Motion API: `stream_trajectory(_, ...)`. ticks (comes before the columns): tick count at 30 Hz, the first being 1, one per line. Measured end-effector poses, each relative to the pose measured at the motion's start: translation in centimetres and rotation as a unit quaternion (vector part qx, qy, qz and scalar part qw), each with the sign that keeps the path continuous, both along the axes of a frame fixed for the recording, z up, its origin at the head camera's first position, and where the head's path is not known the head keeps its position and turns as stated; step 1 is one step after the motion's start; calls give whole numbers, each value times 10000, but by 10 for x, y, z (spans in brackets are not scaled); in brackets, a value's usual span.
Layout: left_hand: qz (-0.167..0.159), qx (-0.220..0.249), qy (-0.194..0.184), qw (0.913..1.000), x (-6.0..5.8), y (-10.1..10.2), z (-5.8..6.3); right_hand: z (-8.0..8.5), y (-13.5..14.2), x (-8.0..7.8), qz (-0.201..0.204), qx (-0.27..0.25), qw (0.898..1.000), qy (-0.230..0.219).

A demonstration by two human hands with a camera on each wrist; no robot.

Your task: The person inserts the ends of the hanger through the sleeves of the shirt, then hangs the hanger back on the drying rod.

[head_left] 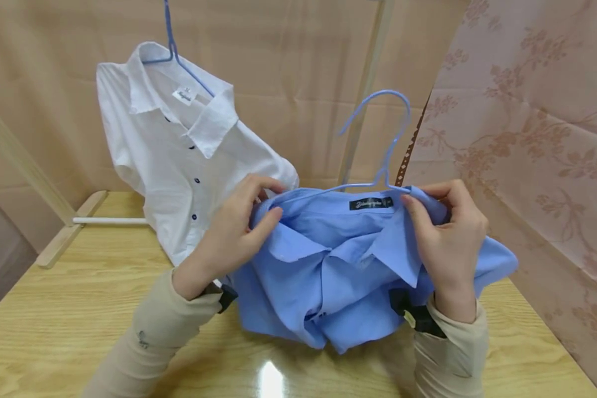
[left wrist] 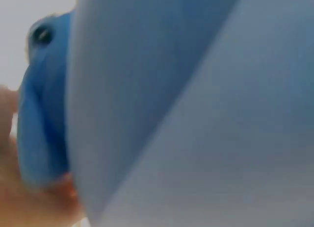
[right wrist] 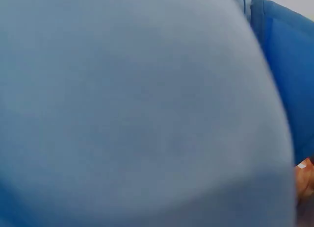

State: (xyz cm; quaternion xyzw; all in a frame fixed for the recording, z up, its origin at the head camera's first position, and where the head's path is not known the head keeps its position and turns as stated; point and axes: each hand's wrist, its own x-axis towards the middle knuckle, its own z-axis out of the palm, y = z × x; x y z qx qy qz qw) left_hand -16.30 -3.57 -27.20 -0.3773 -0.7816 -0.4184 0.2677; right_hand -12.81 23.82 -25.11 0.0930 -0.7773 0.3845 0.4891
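Note:
Both hands hold a blue shirt [head_left: 298, 287] up by its collar, above the front of the table. A blue wire hanger [head_left: 391, 149] runs inside the collar, its hook standing up near a black neck label [head_left: 371, 203]. My left hand [head_left: 234, 226] pinches the collar and hanger arm on the left, thumb in front and fingers behind. On the other side my right hand [head_left: 450, 237] grips the collar and shoulder, its thumb near the hanger. Blue cloth [left wrist: 206, 138] fills most of the left wrist view, and shirt fabric [right wrist: 147, 109] covers most of the right one.
Behind on the left, a white shirt [head_left: 169, 143] hangs on another blue hanger [head_left: 171, 38], partly hidden by my left hand. A wooden stand foot [head_left: 74, 226] and a white bar [head_left: 109, 220] sit on the wooden table [head_left: 79, 309]. A floral curtain [head_left: 537, 138] borders the right.

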Motion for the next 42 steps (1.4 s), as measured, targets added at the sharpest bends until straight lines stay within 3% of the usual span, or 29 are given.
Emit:
stream_trajectory(4,-131,-606,-678,9958,-3,-17,1,3,3,0,511,-724,9955,330)
stream_trajectory(7,-17,-801,-718,9942,-7,-27,0,6,5,2,777,-1128,9892,515)
stream_trajectory(12,125,-568,-112,9982,-9,-29,-1,6,7,2,991,-1279,9852,564)
stream_trajectory(15,157,-405,347,9985,-8,-23,-1,3,5,1,959,-1052,9889,425)
stream_trajectory(19,490,-338,872,9944,-2,-12,-1,1,-1,-1,770,-696,9945,164)
stream_trajectory(23,778,230,1108,9905,3,-4,-2,0,-6,-2,714,-631,9954,45)
stream_trajectory(26,591,1041,1177,9858,3,-4,-3,0,-7,-3,846,-783,9933,73)
stream_trajectory(30,261,1876,1443,9712,4,-8,-5,0,-4,-4,968,-1268,9868,283)
stream_trajectory(34,160,2214,1660,9608,5,-12,-5,1,-2,-5,1065,-1870,9749,570)
stream_trajectory(36,-1,2339,1548,9599,5,-14,-3,2,-2,-4,1073,-1988,9718,676)
stream_trajectory(38,-204,2423,1204,9625,6,-16,0,2,-3,-3,1089,-1974,9712,773)
stream_trajectory(40,-177,2363,728,9688,8,-20,6,3,-4,-2,1170,-1922,9707,849)
stream_trajectory(42,20,1973,166,9802,10,-25,14,2,-5,-2,1388,-1833,9688,926)
